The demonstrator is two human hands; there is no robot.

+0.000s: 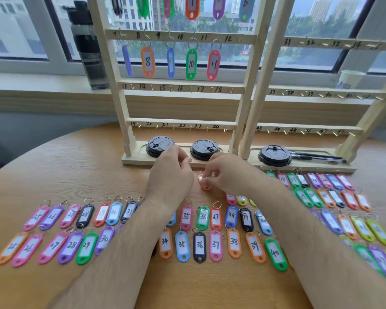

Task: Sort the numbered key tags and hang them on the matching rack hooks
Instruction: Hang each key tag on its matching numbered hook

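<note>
Right hand [223,172] pinching orange tag [206,186] low over bench [98,170], just past the tag rows. Long axis near 12–6, hole end toward 6; number hidden under fingers. Left hand [169,172] curled at tag's 10 o'clock, apparently pinching ring [189,161]. Right hand nearer. Empty hook 12 [240,37] on rack [118,85] lies toward 1 o'clock, well apart; likely target.
</note>
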